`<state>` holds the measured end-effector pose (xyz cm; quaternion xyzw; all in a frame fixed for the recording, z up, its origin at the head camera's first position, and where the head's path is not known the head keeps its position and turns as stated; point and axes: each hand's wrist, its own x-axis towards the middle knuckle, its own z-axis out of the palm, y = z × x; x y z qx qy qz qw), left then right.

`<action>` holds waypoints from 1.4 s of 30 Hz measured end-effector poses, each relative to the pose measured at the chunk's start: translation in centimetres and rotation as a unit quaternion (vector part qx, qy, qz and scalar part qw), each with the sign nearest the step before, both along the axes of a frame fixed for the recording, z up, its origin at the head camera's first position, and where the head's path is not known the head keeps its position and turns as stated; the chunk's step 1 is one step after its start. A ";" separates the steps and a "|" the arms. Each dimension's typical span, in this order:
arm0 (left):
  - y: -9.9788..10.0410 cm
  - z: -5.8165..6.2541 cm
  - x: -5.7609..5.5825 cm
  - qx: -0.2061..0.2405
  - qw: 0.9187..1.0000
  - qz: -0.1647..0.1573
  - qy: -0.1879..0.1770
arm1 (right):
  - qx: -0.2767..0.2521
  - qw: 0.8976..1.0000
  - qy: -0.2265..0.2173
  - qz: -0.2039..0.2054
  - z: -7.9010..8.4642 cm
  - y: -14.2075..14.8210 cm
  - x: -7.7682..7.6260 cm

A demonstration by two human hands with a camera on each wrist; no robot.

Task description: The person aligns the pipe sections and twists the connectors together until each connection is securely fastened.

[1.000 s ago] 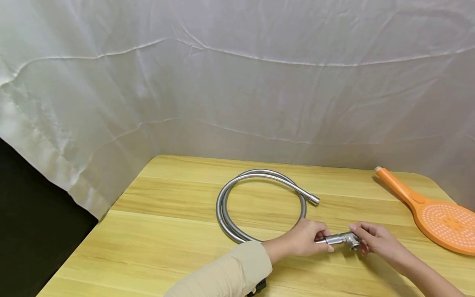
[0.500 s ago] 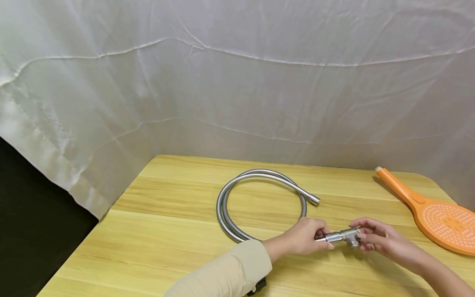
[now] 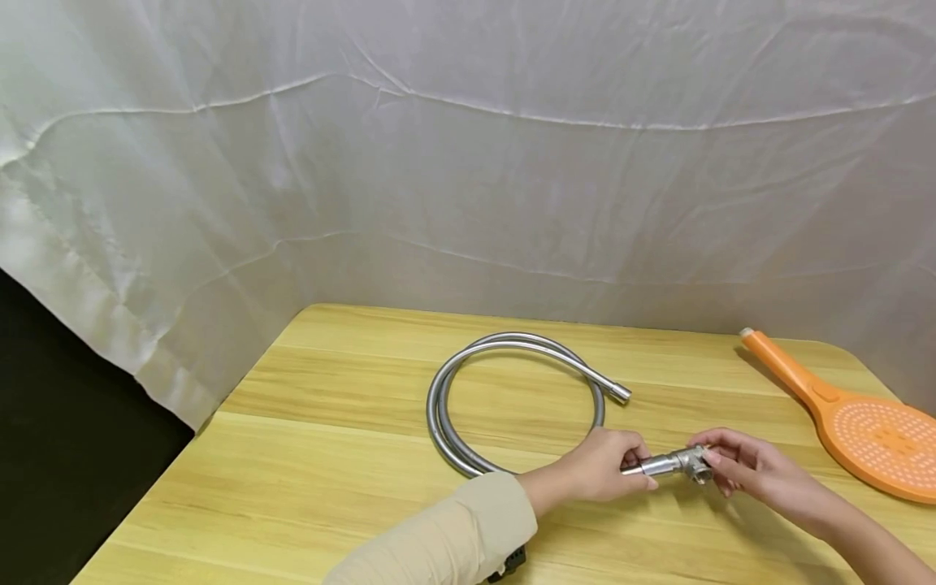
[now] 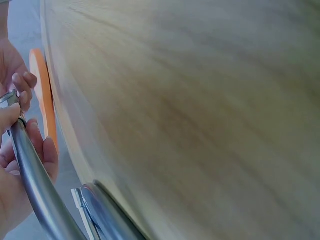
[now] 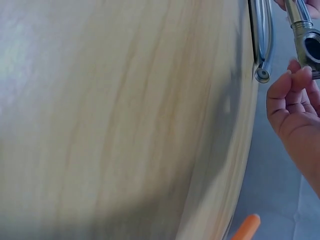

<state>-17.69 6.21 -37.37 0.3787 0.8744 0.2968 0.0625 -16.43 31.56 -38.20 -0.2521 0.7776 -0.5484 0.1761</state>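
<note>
A silver metal shower hose lies coiled on the table. My left hand grips one end of it, thumb and fingers around the chrome end sleeve. Joined in line with that sleeve is a small chrome tee fitting, its round side opening facing down toward me. My right hand pinches the far end of the fitting between thumb and fingertips. In the right wrist view the tee fitting shows its threads and dark opening, with the right fingertips at its end.
The hose's other end lies loose behind my left hand. An orange shower head rests at the right of the wooden table, its handle toward the back. A pale curtain hangs behind and along the left.
My right fingers have shifted their grip around the tee fitting. Its side opening turned out of sight half a second ago and faces me again now. My left hand stays in place.
</note>
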 end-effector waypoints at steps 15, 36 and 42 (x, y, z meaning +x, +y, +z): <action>0.1 -0.2 0.1 -0.001 1.000 -0.001 0.014 | 0.024 0.999 -0.038 -0.029 0.3 -0.9 -0.1; 0.1 -0.3 0.2 0.007 1.000 -0.002 -0.007 | -0.015 0.998 -0.050 -0.047 -0.2 -1.0 0.3; 0.0 -0.2 0.1 0.005 1.000 -0.002 -0.005 | -0.042 0.998 -0.028 0.031 -0.5 -0.4 0.3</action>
